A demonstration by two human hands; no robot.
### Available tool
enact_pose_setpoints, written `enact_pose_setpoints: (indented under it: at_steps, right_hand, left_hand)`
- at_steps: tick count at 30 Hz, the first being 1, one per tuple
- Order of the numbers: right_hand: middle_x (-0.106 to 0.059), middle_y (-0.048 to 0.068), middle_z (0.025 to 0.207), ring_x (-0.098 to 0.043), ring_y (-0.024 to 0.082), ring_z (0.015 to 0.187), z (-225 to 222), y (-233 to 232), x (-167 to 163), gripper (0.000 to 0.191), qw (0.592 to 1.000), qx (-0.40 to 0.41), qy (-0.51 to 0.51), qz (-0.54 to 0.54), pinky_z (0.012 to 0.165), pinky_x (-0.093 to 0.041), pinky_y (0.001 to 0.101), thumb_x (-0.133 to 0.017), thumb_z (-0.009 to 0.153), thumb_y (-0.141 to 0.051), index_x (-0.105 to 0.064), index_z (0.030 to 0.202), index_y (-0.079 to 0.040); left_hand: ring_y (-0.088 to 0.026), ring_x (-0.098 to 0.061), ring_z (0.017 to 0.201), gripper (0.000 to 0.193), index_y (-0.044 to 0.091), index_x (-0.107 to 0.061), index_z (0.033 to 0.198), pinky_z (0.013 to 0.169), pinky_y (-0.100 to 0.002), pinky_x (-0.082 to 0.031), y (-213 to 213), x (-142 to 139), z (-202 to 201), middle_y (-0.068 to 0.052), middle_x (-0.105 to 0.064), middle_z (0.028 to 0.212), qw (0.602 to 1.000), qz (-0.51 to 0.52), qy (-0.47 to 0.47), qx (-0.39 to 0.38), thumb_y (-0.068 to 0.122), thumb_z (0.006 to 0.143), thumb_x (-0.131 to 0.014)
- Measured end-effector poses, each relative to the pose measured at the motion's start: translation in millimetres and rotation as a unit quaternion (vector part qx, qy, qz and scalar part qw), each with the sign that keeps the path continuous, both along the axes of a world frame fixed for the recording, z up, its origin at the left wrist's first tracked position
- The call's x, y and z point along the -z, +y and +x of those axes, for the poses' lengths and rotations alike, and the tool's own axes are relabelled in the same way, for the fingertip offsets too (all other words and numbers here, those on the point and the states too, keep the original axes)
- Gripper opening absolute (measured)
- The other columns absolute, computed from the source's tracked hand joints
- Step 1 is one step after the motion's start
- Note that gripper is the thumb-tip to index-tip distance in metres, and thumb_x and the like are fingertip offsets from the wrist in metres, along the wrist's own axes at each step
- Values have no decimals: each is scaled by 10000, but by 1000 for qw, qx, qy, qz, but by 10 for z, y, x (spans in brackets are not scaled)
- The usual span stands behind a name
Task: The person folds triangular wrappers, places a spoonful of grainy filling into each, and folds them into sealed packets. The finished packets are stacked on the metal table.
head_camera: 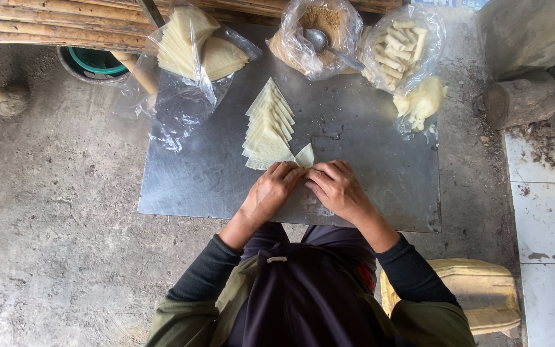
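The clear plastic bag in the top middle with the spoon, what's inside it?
Inside the clear plastic bag sits a brown crumbly filling and a metal spoon, its handle sticking out toward the right. How deep the filling goes is hidden by the crumpled plastic.

Soft, even daylight, faint shadows, mild glare on the metal sheet point(367, 148); sharp focus, slight edge distortion.

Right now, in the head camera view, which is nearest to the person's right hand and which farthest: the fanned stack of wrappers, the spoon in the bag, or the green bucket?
From the right hand:
1. Fanned stack of wrappers, just above and left on the metal sheet.
2. Spoon, in the middle bag at the sheet's top edge.
3. Green bucket, off the sheet at far upper left.
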State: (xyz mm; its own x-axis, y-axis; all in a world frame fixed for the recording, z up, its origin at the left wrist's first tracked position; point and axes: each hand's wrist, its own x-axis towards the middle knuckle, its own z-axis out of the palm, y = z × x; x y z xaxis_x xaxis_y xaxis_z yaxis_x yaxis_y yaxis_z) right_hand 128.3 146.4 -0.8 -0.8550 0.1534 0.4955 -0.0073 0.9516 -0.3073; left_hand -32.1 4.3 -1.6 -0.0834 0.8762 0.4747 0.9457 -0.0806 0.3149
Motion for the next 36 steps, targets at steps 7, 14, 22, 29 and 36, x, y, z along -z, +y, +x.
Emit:
enact_pose_setpoints:
  at_steps: [7,14,22,29,36]
  right_hand:
    - [-656,75,1032,-657,246,972,-25,-34,27,185,999,23,5,22,928,-508,393,-738,917,-56,-692,1096,-34]
    - [-672,69,960,-658,231,893,148,-177,89,146,999,46,-6,-1,879,-490,400,-728,925,-89,-678,1055,-46]
    - [-684,56,902,-671,247,868,136,-268,105,95,988,142,-12,-53,876,-483,415,-711,926,-81,-681,1015,-63]
    - [-677,75,1003,-652,242,921,91,-209,246,132,977,155,-7,-148,865,-513,374,-694,970,-117,-653,1082,-60]
    - [-620,33,937,-623,218,910,162,-323,107,191,994,102,-14,-25,884,-416,413,-772,867,-167,-679,1016,-92]
  left_hand:
    - [-296,-652,1022,340,7,-694,1136,901,-373,-550,-4,-94,-52,-130,-662,1117,986,-21,-160,37,174,847,-760]
    - [-287,-670,1014,194,30,-690,1083,904,-368,-563,-66,-36,67,-111,-667,1119,991,3,-128,31,128,915,-702]
    - [-281,-681,878,162,45,-692,1037,790,-378,-573,52,86,123,-95,-647,964,991,-42,-125,-11,159,924,-713]
    - [-259,-723,732,213,58,-686,1031,660,-363,-590,163,14,14,-98,-680,893,963,-56,-263,-27,195,880,-748]
    - [-274,-750,779,143,54,-641,1080,674,-363,-594,129,-14,39,-89,-728,949,966,-36,-254,-34,142,982,-699]
